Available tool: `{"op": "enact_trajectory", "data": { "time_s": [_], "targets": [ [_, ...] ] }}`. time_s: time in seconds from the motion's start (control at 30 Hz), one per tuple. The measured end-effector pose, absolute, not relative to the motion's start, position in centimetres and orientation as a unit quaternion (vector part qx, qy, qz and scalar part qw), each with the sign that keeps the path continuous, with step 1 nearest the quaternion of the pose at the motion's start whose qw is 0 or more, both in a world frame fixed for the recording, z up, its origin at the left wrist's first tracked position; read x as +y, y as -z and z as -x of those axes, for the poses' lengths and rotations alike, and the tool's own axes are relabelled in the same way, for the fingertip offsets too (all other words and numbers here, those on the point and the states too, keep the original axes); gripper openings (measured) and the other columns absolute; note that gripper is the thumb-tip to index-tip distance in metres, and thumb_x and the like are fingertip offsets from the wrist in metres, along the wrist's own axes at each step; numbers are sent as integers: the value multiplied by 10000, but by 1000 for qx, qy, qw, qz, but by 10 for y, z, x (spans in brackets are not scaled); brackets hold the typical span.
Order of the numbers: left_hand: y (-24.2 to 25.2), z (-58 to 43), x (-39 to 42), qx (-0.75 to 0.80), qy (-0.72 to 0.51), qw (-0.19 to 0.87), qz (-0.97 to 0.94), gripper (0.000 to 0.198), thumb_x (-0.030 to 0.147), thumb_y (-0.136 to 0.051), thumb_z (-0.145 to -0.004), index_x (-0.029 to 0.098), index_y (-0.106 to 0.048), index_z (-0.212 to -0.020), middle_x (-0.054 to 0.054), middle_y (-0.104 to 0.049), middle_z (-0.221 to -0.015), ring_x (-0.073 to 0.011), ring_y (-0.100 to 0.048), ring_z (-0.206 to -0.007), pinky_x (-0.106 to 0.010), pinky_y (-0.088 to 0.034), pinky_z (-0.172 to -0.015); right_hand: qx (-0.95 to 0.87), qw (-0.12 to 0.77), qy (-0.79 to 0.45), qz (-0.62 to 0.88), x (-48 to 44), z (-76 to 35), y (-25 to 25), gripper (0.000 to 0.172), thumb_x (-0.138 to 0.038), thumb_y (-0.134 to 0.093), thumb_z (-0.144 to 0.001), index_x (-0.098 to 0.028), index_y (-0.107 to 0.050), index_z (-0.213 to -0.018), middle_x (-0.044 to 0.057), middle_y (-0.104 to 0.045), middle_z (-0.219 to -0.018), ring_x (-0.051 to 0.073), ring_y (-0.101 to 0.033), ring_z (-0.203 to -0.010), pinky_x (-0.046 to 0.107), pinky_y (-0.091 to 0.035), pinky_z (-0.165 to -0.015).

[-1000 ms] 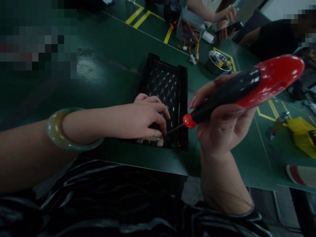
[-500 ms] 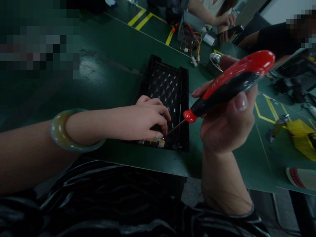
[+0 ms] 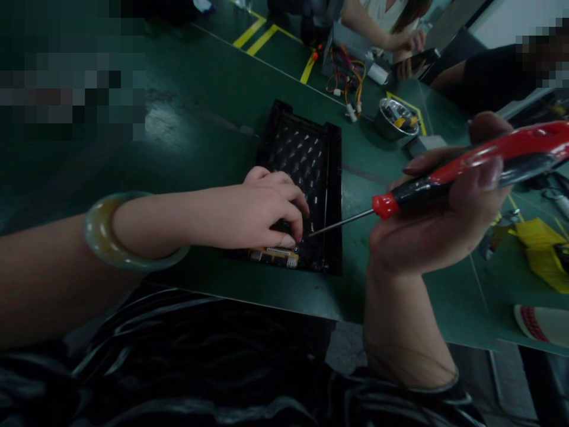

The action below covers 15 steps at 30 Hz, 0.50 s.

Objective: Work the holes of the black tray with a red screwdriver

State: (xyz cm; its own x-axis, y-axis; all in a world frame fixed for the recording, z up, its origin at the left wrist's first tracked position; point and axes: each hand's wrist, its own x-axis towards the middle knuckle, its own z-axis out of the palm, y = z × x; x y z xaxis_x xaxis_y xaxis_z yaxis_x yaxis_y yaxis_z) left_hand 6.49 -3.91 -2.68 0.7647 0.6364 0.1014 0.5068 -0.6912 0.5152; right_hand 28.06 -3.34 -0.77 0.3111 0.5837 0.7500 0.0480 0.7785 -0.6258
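My left hand (image 3: 278, 210), a bangle on its wrist, lies over the lower part of a black plastic casing (image 3: 333, 196). Its fingers are bent down, with the thumb on the edge of a small circuit board (image 3: 278, 256). What lies under the palm is hidden. To the right, my right hand (image 3: 444, 213) is wrapped round the red and black handle of a screwdriver (image 3: 418, 190). The thin metal shaft points left, and its tip is over the casing, just right of my left fingertips. Whether the tip touches anything I cannot tell.
Beyond the casing are a metal bowl (image 3: 397, 118) with small items and a grey metal box (image 3: 351, 41) with coloured cables. A yellow object (image 3: 540, 252) and a pale cylinder (image 3: 540, 323) stand right. Across the green table, another person's hands hold a dark device (image 3: 420, 59).
My right hand has drawn the screwdriver back to the right and tilted it flatter, so its tip has left the spot beside my left thumb. My left hand has barely moved.
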Motion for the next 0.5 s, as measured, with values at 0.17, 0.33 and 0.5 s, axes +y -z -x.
{"op": "enact_trajectory", "data": {
  "time_s": [0.17,0.33,0.5],
  "targets": [
    [19,-55,-28,422,-206,196,-861,366,446,-505,-1046,291,-834,-1089,-46,-791,-1220,-310,-586,-1270,-521,-291,-1144,-575,757,-165,264,-24,-285,15,240,-365,-583,-981,-286,-665,-1192,-43,-655,-1285,63,-696,-806,354,-651,-903],
    [19,-53,-23,495,-231,144,-825,372,470,-515,-1024,317,-825,-1160,-73,-787,-1213,-380,-572,-1280,-600,-270,-1132,-595,729,-178,287,-29,-276,19,275,-396,-712,-967,-278,-596,-1187,-12,-642,-1232,94,-691,-827,370,-631,-950],
    [24,-56,-23,474,-211,134,-844,348,467,-524,-1018,313,-818,-1123,-55,-799,-1177,-334,-592,-1226,-545,-293,-1121,-601,689,-186,360,-32,-273,24,330,-479,-692,-972,-321,-551,-1225,-10,-638,-1242,153,-712,-907,437,-608,-1018]
  ]
}}
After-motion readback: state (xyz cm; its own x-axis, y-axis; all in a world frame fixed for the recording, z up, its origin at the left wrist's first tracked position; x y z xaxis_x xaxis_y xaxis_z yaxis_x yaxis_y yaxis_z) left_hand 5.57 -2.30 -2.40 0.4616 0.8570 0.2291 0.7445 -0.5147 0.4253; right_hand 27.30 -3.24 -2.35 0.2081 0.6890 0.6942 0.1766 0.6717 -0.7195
